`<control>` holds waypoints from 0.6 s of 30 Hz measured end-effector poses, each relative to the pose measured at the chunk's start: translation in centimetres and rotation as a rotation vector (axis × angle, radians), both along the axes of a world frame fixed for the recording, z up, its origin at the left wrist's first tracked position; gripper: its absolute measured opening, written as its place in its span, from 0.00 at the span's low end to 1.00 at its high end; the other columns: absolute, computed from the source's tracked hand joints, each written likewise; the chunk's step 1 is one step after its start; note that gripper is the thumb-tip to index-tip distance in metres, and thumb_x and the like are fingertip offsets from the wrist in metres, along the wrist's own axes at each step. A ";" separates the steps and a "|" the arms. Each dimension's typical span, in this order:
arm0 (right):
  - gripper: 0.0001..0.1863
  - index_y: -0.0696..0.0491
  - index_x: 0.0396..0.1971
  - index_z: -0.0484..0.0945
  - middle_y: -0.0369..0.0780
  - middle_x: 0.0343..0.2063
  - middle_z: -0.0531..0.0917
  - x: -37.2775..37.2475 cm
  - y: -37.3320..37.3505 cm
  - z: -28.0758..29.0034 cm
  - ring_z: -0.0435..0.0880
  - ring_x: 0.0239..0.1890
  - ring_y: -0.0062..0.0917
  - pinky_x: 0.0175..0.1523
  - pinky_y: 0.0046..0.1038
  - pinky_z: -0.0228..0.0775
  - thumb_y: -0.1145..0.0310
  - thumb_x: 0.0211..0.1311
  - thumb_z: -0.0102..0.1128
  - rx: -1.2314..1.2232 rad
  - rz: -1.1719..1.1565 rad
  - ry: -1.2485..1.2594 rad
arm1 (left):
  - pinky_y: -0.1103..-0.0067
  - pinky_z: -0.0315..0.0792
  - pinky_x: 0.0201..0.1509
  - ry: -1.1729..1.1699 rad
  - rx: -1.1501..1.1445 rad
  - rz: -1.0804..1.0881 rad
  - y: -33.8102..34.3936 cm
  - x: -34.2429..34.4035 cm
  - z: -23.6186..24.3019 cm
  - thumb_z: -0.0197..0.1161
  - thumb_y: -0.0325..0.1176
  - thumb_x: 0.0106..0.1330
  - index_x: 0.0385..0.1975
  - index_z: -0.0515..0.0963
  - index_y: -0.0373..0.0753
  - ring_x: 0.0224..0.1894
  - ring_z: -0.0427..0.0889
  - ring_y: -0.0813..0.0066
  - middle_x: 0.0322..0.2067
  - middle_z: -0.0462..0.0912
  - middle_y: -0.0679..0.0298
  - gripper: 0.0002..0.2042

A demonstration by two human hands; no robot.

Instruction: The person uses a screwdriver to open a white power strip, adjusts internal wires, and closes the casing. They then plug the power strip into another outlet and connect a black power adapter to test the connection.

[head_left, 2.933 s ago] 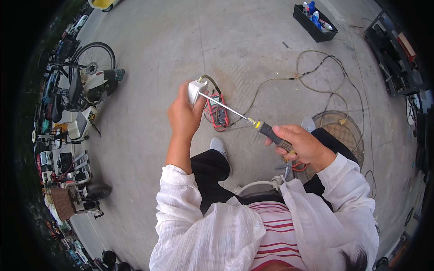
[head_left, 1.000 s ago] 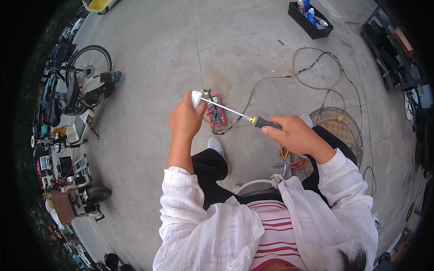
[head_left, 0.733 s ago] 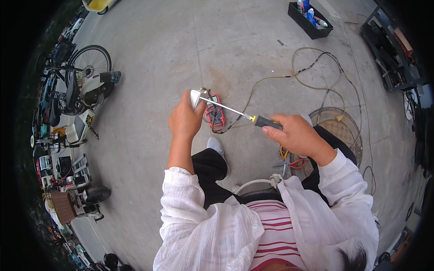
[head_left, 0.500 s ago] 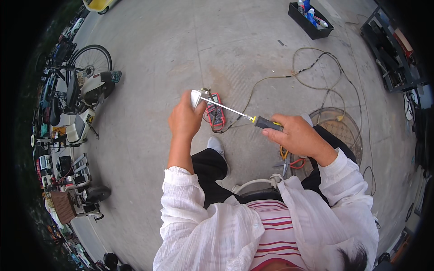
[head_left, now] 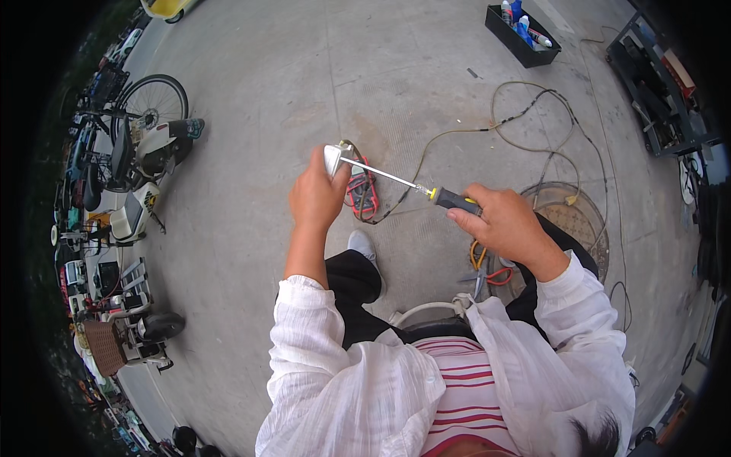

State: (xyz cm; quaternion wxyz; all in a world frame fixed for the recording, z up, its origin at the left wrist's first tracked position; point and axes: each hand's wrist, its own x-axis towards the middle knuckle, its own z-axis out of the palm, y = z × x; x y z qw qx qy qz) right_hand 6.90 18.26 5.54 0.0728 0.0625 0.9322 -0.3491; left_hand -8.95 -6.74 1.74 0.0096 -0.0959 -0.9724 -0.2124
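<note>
My left hand [head_left: 316, 194] grips a small white housing [head_left: 334, 158] with a cable coming out of its upper end. My right hand [head_left: 495, 221] is closed round the grey and yellow handle of a long screwdriver [head_left: 449, 199], whose metal shaft reaches to the housing's right side. Beyond the housing, a red multimeter [head_left: 365, 192] lies on the concrete floor with dark leads around it. Pliers with red handles [head_left: 499, 278] and a tool with orange handles [head_left: 477, 251] sit low beside my right leg, below my right hand.
A long cable [head_left: 430, 145] loops across the floor [head_left: 266, 99] over a round manhole cover [head_left: 579, 228]. A black bin of bottles [head_left: 514, 42] stands at the back right, near a dark metal cart [head_left: 651, 87]. Bicycles and scooters [head_left: 133, 213] line the left; a yellow wheeled object shows at top.
My hands, the white housing and the screwdriver have risen slightly since half a second ago. Compared with about three seconds ago, my right thumb now lies along the underside of the handle.
</note>
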 end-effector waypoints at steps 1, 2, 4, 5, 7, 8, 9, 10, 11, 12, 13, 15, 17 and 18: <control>0.22 0.55 0.32 0.78 0.47 0.17 0.79 0.2 -0.6 -0.3 0.79 0.22 0.47 0.27 0.43 0.68 0.47 0.59 0.63 0.001 -0.001 0.010 | 0.61 0.75 0.38 0.022 -0.008 0.025 0.1 -0.1 -0.3 0.63 0.48 0.61 0.51 0.73 0.45 0.37 0.84 0.49 0.31 0.85 0.54 0.22; 0.22 0.55 0.32 0.78 0.47 0.17 0.79 0.5 -1.2 -0.6 0.79 0.22 0.47 0.27 0.43 0.68 0.47 0.59 0.63 0.000 0.001 0.021 | 0.61 0.75 0.38 0.023 -0.006 0.024 0.1 -0.1 -0.5 0.63 0.48 0.61 0.51 0.73 0.46 0.37 0.84 0.48 0.32 0.85 0.53 0.21; 0.22 0.55 0.31 0.78 0.47 0.17 0.79 0.6 -1.1 -0.5 0.79 0.21 0.46 0.27 0.43 0.68 0.47 0.60 0.63 -0.018 0.024 0.036 | 0.60 0.74 0.39 0.026 -0.001 0.021 -0.1 -0.3 -0.6 0.62 0.48 0.62 0.51 0.72 0.46 0.37 0.83 0.47 0.32 0.85 0.52 0.21; 0.22 0.55 0.31 0.78 0.47 0.17 0.79 0.5 -0.3 0.0 0.78 0.21 0.47 0.27 0.42 0.68 0.47 0.60 0.63 -0.036 0.045 0.038 | 0.59 0.74 0.39 -0.001 0.015 -0.002 -0.1 -0.1 -0.3 0.62 0.48 0.62 0.52 0.72 0.46 0.38 0.83 0.47 0.33 0.85 0.51 0.21; 0.22 0.55 0.31 0.78 0.48 0.17 0.79 0.3 0.4 0.7 0.78 0.21 0.47 0.27 0.42 0.68 0.48 0.60 0.62 -0.010 0.059 0.046 | 0.59 0.74 0.39 -0.055 0.050 -0.047 0.1 0.2 0.4 0.62 0.49 0.62 0.52 0.72 0.47 0.39 0.83 0.47 0.33 0.85 0.51 0.21; 0.22 0.56 0.31 0.78 0.48 0.17 0.79 0.4 0.6 1.0 0.78 0.21 0.47 0.28 0.42 0.68 0.48 0.60 0.62 0.036 0.053 0.053 | 0.59 0.74 0.39 -0.053 0.042 -0.031 0.2 0.3 0.2 0.62 0.49 0.62 0.52 0.72 0.47 0.39 0.83 0.47 0.33 0.85 0.51 0.21; 0.22 0.56 0.31 0.78 0.48 0.17 0.79 0.4 0.6 1.2 0.78 0.22 0.47 0.28 0.42 0.68 0.49 0.61 0.62 0.082 0.047 0.060 | 0.59 0.74 0.39 -0.052 0.035 -0.015 0.3 0.3 0.0 0.62 0.49 0.62 0.52 0.72 0.47 0.39 0.83 0.47 0.33 0.85 0.52 0.22; 0.21 0.56 0.31 0.77 0.48 0.17 0.78 0.3 0.7 1.3 0.78 0.22 0.47 0.28 0.41 0.67 0.50 0.60 0.63 0.009 0.048 0.012 | 0.59 0.74 0.39 -0.051 0.028 0.001 0.4 0.3 -0.1 0.62 0.49 0.62 0.53 0.72 0.48 0.39 0.83 0.47 0.32 0.85 0.52 0.22; 0.20 0.56 0.31 0.77 0.48 0.18 0.78 0.2 0.7 1.5 0.78 0.22 0.46 0.28 0.40 0.67 0.51 0.60 0.63 -0.064 0.048 -0.037 | 0.59 0.74 0.39 -0.064 0.027 -0.012 0.4 0.3 -0.2 0.62 0.49 0.62 0.53 0.72 0.47 0.39 0.83 0.47 0.33 0.85 0.52 0.22; 0.19 0.56 0.31 0.77 0.48 0.18 0.78 0.2 0.6 1.5 0.78 0.22 0.46 0.28 0.39 0.67 0.52 0.60 0.64 -0.138 0.047 -0.086 | 0.59 0.74 0.39 -0.077 0.026 -0.026 0.3 0.3 -0.2 0.62 0.50 0.62 0.53 0.72 0.46 0.39 0.83 0.47 0.33 0.85 0.52 0.22; 0.19 0.57 0.31 0.77 0.48 0.18 0.78 0.3 0.5 1.3 0.78 0.22 0.46 0.28 0.39 0.66 0.53 0.60 0.64 -0.114 0.042 -0.054 | 0.59 0.74 0.39 -0.091 0.025 -0.039 0.3 0.3 -0.2 0.62 0.51 0.63 0.53 0.72 0.45 0.39 0.83 0.47 0.34 0.85 0.52 0.23; 0.19 0.57 0.30 0.77 0.48 0.18 0.78 0.6 0.6 0.8 0.78 0.21 0.45 0.27 0.39 0.66 0.53 0.60 0.64 -0.061 0.041 0.024 | 0.61 0.74 0.41 0.011 -0.019 0.154 -0.2 -0.5 -0.9 0.62 0.51 0.63 0.53 0.71 0.42 0.40 0.83 0.46 0.36 0.84 0.48 0.24; 0.20 0.57 0.30 0.77 0.49 0.18 0.78 2.5 0.7 -0.3 0.78 0.22 0.47 0.28 0.41 0.68 0.52 0.61 0.63 0.147 0.011 -0.004 | 0.62 0.75 0.41 0.109 -0.057 0.321 -3.7 -2.7 -1.1 0.61 0.51 0.65 0.53 0.71 0.39 0.40 0.83 0.47 0.37 0.84 0.47 0.25; 0.21 0.58 0.30 0.77 0.49 0.18 0.79 3.4 1.4 -1.1 0.79 0.22 0.47 0.28 0.42 0.68 0.51 0.61 0.62 0.251 -0.005 -0.019 | 0.63 0.75 0.40 0.155 -0.069 0.386 -7.3 -4.6 -0.9 0.60 0.52 0.66 0.52 0.71 0.38 0.38 0.84 0.49 0.37 0.84 0.48 0.25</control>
